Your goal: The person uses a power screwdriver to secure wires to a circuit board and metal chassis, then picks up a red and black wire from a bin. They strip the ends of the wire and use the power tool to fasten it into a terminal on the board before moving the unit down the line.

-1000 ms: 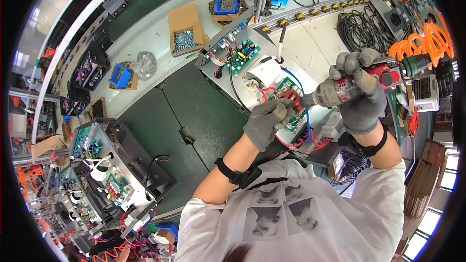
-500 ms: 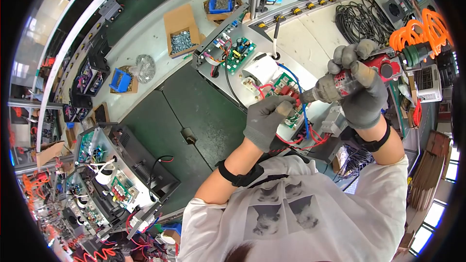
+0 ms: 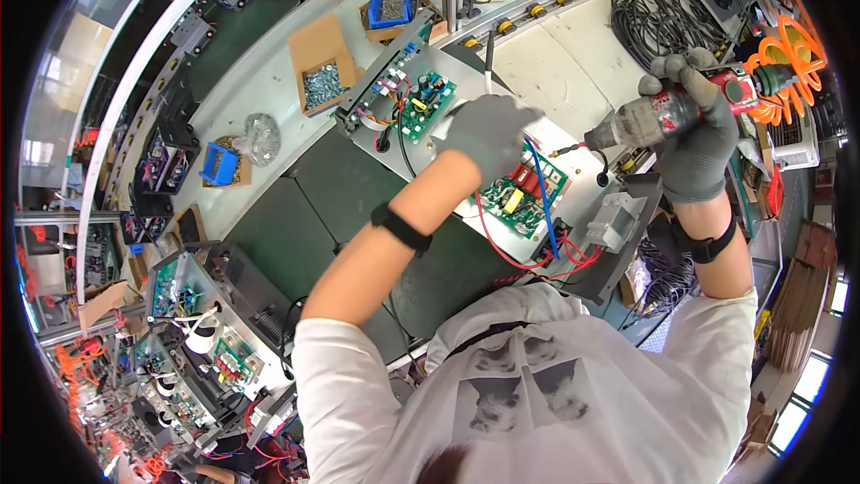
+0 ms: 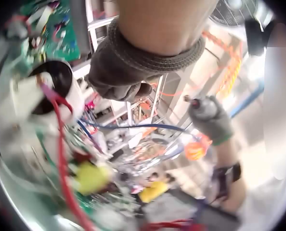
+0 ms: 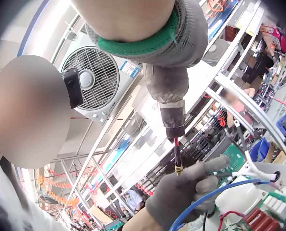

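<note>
My right hand [image 3: 699, 143] grips a red and grey power screwdriver [image 3: 638, 122], its nose toward the left. A small brass-coloured piece [image 5: 178, 170] sits at the end of its bit. My gloved left hand [image 3: 491, 136] is over the metal chassis [image 3: 587, 166], covering the white round part there. In the right wrist view, some left fingers look bent beside a pale cable [image 5: 251, 168]; I cannot tell whether they hold anything. Below that hand lies a green circuit board [image 3: 524, 202] with red components, crossed by a blue wire [image 3: 543, 181].
A box of screws [image 3: 324, 85] and blue bins [image 3: 391, 2] stand beyond the chassis. Black cable [image 3: 658, 22] lies coiled at the far right, near an orange spiral hose [image 3: 793, 58]. More open chassis [image 3: 215, 332] stand at left. A grey block [image 3: 616, 220] sits on the chassis's near side.
My left hand has left the screwdriver's tip and moved up and left over the white round part. The screwdriver has drawn back to the right, so its bit and brass-coloured end now show.
</note>
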Tool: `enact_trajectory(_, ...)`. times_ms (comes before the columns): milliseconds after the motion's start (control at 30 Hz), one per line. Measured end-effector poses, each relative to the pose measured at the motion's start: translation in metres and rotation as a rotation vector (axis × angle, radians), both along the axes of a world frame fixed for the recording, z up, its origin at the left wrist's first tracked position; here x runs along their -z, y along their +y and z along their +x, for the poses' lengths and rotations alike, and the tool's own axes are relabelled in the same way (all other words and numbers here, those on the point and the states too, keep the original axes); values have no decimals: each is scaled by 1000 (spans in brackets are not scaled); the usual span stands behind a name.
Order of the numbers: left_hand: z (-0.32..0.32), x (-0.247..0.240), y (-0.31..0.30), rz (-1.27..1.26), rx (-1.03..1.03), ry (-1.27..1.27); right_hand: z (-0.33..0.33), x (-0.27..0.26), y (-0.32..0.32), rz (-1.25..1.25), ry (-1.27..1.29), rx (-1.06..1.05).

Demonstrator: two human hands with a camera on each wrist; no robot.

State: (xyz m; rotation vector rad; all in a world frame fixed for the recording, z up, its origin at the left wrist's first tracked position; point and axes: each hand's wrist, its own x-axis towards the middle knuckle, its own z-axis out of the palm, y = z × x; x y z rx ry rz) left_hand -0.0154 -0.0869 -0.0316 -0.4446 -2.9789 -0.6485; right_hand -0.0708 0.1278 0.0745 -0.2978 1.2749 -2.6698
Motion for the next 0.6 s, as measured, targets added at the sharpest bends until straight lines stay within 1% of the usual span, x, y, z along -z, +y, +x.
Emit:
enact_trajectory(33,-10,-1,4,4,-2,-1,-3,3,0,58,18,16)
enact_trajectory(100,-27,-5,14,-320,254,-286,-10,11,-2,71,20,12)
enact_trajectory(133,-29,-4,14,-291,321,-361,-13,15,-2,109,4,46)
enact_trajectory(167,-30,-2,12,-286,321,-361,-17,18,-3,149,-13,79)
enact_trajectory(233,-29,5,4,-279,372,-271,-22,20,-3,193,-33,114)
enact_trajectory(267,-30,7,1,-305,292,-186,-24,20,-3,209,-70,82)
enact_trajectory(367,-29,8,-9,-331,282,-198,-29,23,-10,225,-133,35)
enact_trajectory(433,-30,7,-7,-367,304,-159,-33,26,-15,233,-153,14)
enact_trajectory(500,-34,8,-7,-328,265,-226,-36,32,-20,285,-124,-32)
enact_trajectory(567,-35,15,-16,-293,248,-204,-37,34,-25,278,-156,-3)
enact_trajectory(600,-35,17,-24,-162,279,-195,-37,33,-26,280,-164,-2)
